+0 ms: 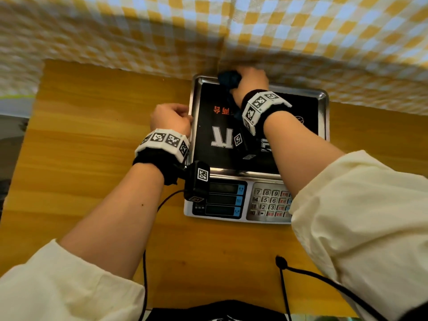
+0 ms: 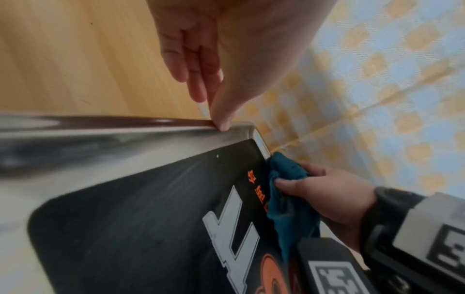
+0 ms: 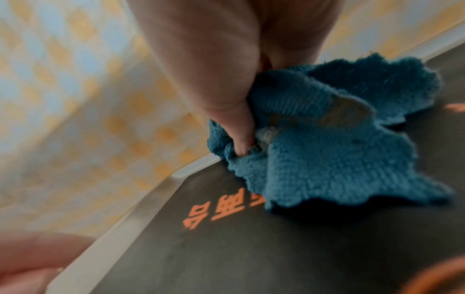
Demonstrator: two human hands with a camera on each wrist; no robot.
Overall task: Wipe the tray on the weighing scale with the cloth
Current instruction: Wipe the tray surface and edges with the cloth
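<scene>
A steel tray (image 1: 323, 112) with a black printed mat (image 1: 220, 147) sits on the weighing scale (image 1: 231, 200). My right hand (image 1: 250, 79) grips a bunched teal cloth (image 1: 229, 81) and presses it onto the mat at the tray's far left corner. In the right wrist view the fingers (image 3: 239, 129) dig into the cloth (image 3: 327, 149) beside the rim (image 3: 125, 218). My left hand (image 1: 171, 118) is at the tray's left rim. Its thumb (image 2: 224, 123) rests on the rim (image 2: 125, 139), and the other fingers hang outside it.
The scale stands on a wooden table (image 1: 92, 135), its keypad (image 1: 271, 202) facing me. A yellow and blue checked fabric (image 1: 301, 31) hangs right behind the tray's far edge. Black cables (image 1: 301, 272) lie on the table near me.
</scene>
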